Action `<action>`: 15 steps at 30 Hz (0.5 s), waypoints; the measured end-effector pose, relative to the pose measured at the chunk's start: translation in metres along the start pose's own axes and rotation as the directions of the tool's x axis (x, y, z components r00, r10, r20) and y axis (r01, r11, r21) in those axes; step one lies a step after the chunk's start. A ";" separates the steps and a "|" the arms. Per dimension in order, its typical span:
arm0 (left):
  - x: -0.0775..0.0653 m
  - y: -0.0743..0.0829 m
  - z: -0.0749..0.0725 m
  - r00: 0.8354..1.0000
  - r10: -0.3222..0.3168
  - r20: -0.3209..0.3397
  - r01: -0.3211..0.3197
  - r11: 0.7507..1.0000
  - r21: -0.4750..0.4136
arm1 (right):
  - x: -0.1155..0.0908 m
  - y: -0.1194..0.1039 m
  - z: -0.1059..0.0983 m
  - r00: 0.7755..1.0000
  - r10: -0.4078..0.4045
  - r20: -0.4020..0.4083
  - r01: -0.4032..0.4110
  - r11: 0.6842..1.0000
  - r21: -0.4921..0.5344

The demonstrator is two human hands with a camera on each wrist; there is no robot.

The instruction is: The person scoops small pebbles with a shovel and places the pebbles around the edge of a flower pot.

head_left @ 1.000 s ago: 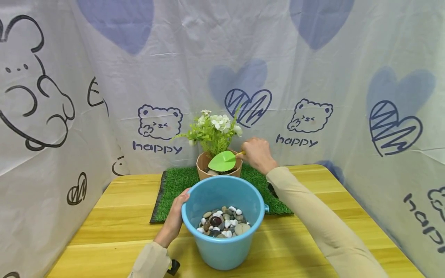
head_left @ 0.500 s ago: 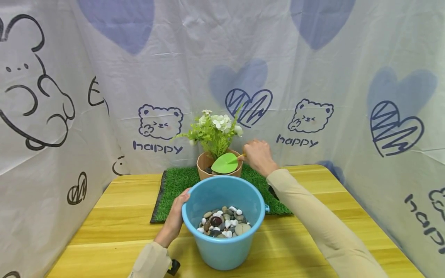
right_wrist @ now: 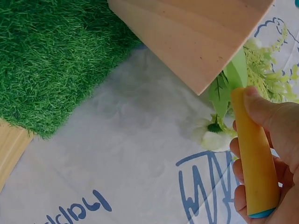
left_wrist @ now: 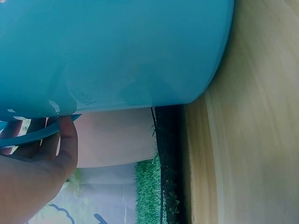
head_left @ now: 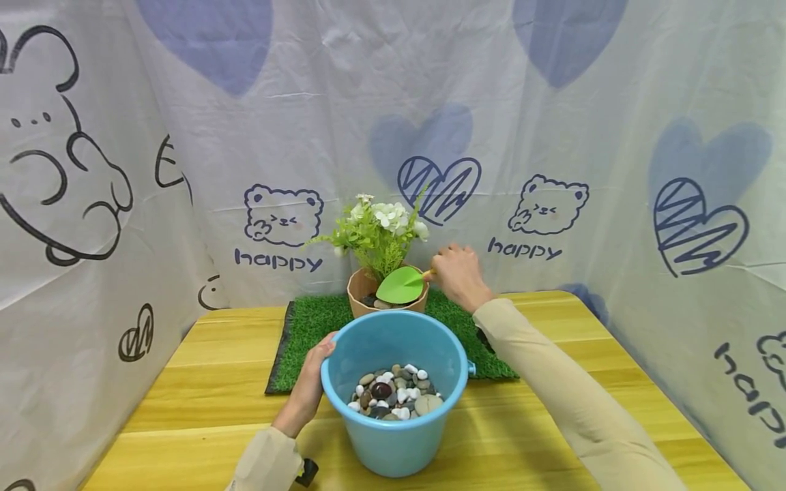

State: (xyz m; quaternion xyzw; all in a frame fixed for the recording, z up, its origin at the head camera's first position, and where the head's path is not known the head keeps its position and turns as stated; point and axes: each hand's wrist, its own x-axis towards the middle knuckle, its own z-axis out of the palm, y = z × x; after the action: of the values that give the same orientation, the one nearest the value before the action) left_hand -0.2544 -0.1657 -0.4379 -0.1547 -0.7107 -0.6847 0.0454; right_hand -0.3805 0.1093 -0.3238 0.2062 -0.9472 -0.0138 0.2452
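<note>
My right hand (head_left: 459, 276) grips the yellow handle (right_wrist: 254, 154) of a toy trowel with a green leaf-shaped blade (head_left: 400, 286). The blade is over the front of a tan faceted flowerpot (head_left: 357, 290), above stones and dark filling inside it. White flowers and green leaves (head_left: 381, 235) rise from the pot. In front stands a light blue bucket (head_left: 396, 447) with mixed pebbles (head_left: 399, 394) at its bottom. At the bucket's left side my left hand (head_left: 310, 385) holds it near the rim; a blue handle band (left_wrist: 39, 135) runs by the fingers in the left wrist view.
Green artificial turf (head_left: 307, 341) lies under the pot on a wooden table (head_left: 196, 382). Behind and at both sides hangs a white printed cloth (head_left: 344, 123). The bucket stands close in front of the pot and hides its lower part.
The trowel blade has shifted slightly right and tilted within the pot, my right hand moving a little with it. A pale stone seen by the blade is now partly covered. Left hand and bucket stay put.
</note>
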 end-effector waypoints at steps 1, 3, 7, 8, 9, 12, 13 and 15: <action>0.000 0.000 0.000 1.000 0.000 0.000 0.000 1.000 0.001 | -0.001 0.000 0.001 1.000 -0.007 -0.005 0.007 1.000 0.000; -0.001 0.000 0.000 1.000 -0.001 -0.002 0.001 1.000 0.001 | -0.002 0.001 0.003 1.000 -0.012 -0.021 0.012 1.000 0.004; -0.001 0.001 0.000 1.000 0.004 0.000 -0.004 1.000 -0.001 | -0.004 0.006 0.005 0.999 -0.004 -0.047 0.006 0.999 0.034; -0.001 0.001 -0.001 1.000 0.004 0.002 -0.004 1.000 0.000 | -0.004 0.008 0.006 0.999 -0.003 -0.052 0.006 0.999 0.047; -0.001 0.001 -0.001 1.000 0.006 0.005 -0.006 1.000 -0.001 | -0.005 0.010 0.005 0.999 -0.005 -0.054 0.008 0.998 0.062; -0.001 0.001 -0.001 1.000 0.007 0.011 -0.007 1.000 0.000 | -0.008 0.018 0.004 0.997 -0.029 -0.071 0.035 0.994 0.099; -0.001 0.001 -0.001 1.000 0.006 0.010 -0.006 1.000 0.000 | -0.009 0.020 0.003 0.996 -0.040 -0.074 0.048 0.993 0.109; 0.000 0.001 -0.001 1.000 0.005 0.007 -0.005 1.000 0.002 | -0.012 0.025 0.003 0.996 -0.058 -0.073 0.067 0.990 0.126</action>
State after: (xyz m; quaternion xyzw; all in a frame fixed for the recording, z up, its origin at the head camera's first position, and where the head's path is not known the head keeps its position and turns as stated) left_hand -0.2538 -0.1668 -0.4372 -0.1589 -0.7110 -0.6835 0.0449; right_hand -0.3817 0.1365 -0.3286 0.2517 -0.9301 0.0466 0.2634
